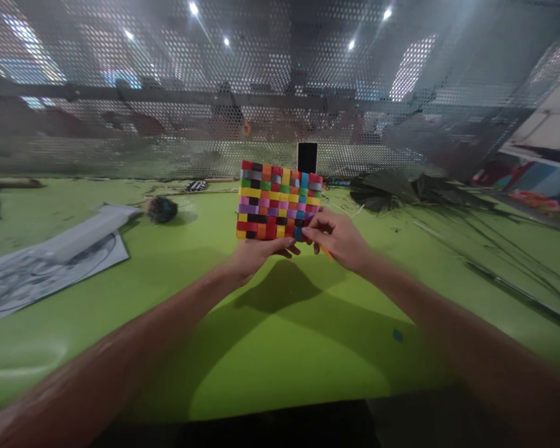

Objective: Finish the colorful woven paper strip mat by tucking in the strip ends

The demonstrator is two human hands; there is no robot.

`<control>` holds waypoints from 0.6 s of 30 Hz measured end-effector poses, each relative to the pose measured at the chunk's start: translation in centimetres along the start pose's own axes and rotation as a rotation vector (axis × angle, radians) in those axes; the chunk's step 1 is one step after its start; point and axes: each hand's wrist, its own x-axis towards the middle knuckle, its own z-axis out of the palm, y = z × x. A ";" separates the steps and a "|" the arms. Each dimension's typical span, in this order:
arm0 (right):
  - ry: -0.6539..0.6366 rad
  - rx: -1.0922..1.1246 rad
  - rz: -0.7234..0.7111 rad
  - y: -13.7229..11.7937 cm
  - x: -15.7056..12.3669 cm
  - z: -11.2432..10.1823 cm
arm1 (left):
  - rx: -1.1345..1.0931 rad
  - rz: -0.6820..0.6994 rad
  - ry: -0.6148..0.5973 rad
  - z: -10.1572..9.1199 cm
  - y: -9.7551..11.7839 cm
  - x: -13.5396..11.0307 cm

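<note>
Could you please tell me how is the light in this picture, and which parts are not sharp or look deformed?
Head view: small lights glare near the top; head view: soft-edged shadows fall on the green table below the left hand and right hand; head view: the outer parts look stretched and smeared, the printed sheet included, while the woven panel is clearer.

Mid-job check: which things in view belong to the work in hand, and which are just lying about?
In the work:
- multicoloured woven panel, held by the left hand and right hand
- orange strip by the right hand

Apparently just lying about:
- printed sheet
- paper roll
- dark ball
- fan-shaped leaves
- small blue scrap
</note>
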 end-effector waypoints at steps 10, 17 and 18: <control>0.018 0.002 0.024 -0.3 0.0 -0.1 | -0.049 -0.039 0.060 0.3 0.6 0.0; 0.081 0.100 0.031 -0.6 0.5 -1.3 | -0.202 -0.106 0.172 -0.6 0.6 0.9; 0.067 0.096 0.031 -0.5 0.5 -1.4 | -0.212 -0.112 0.158 -0.7 0.6 0.9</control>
